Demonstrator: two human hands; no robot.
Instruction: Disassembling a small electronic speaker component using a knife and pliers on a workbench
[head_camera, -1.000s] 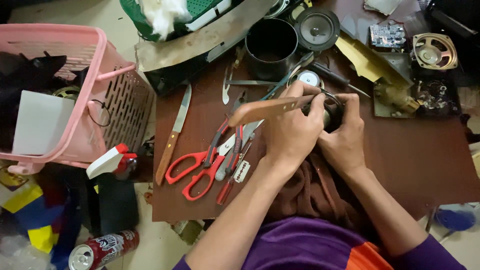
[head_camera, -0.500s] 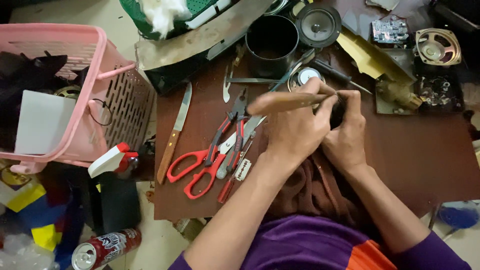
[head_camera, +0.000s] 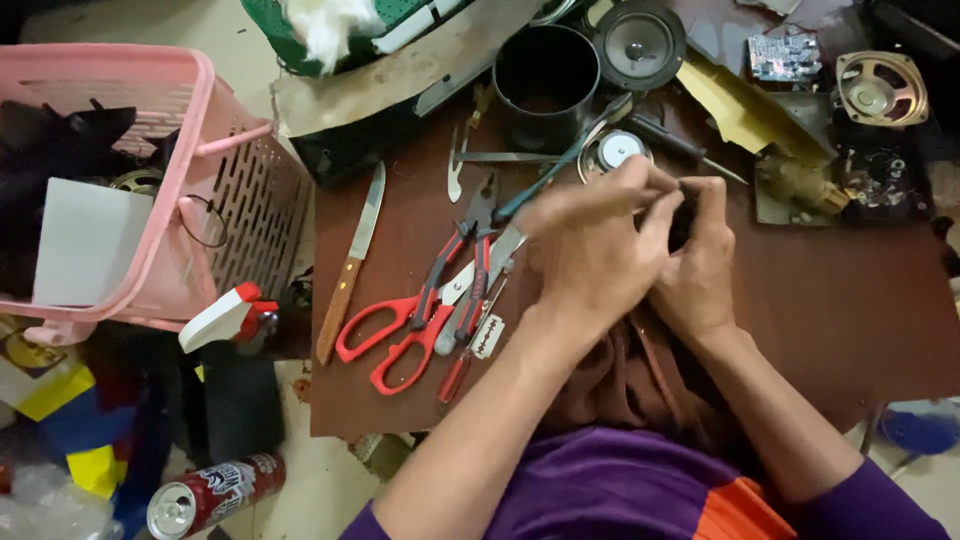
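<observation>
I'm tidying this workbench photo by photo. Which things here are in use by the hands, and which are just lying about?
In use:
- left hand and right hand, closed together around a small dark part, mostly hidden

Lying about:
- red scissors
- knife
- razor blade
- black cup
- loudspeaker
- pink basket

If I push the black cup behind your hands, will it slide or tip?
The black cup looks tall, open and seemingly empty, so probably light and apt to tip if pushed high. Tools lying against its base would likely snag a slide.
</observation>
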